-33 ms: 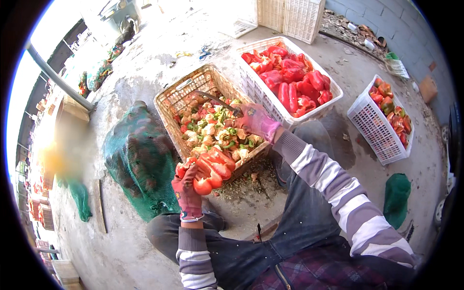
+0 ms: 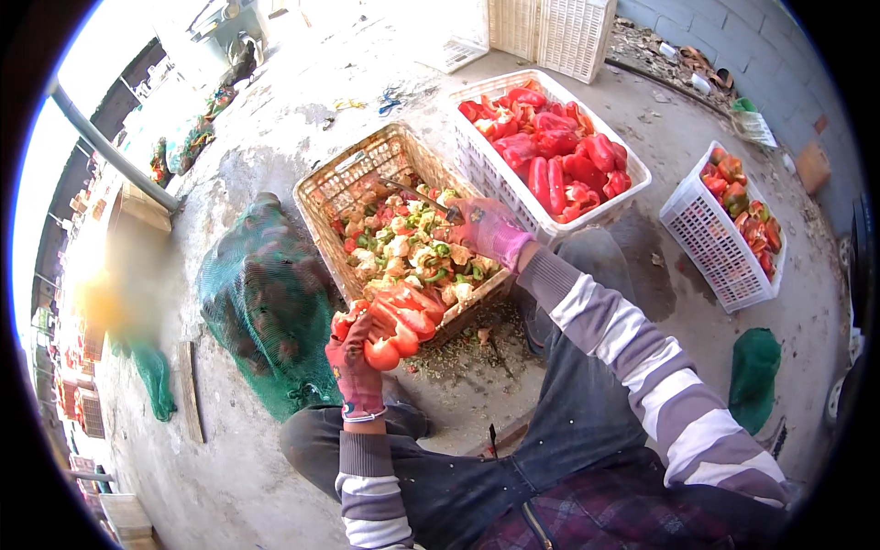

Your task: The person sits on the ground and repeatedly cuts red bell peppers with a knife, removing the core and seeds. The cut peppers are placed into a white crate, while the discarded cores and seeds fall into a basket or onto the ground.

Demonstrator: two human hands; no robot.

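My left hand [image 2: 357, 362], in a reddish patterned glove, grips a cut-open red bell pepper [image 2: 403, 321] over the near edge of a tan plastic crate [image 2: 321, 188]. In a pink glove, my right hand [image 2: 490, 229] is closed round the dark handle of a knife [image 2: 417, 192]. Its thin blade reaches left above the crate, apart from the pepper. Inside the crate lie pale and green pepper cores [image 2: 399, 246] with red scraps. My right fingers partly hide the handle.
Behind the right hand stands a white crate [image 2: 642, 179] of red peppers; a second white crate [image 2: 706, 247] of mixed red-green peppers is farther right. A full green mesh sack [image 2: 266, 293] lies left of the tan crate. Another green mesh bundle [image 2: 754, 380] rests at right.
The knife blade has tilted slightly, its tip shifting a little to the right. The pepper has barely moved in my left hand.
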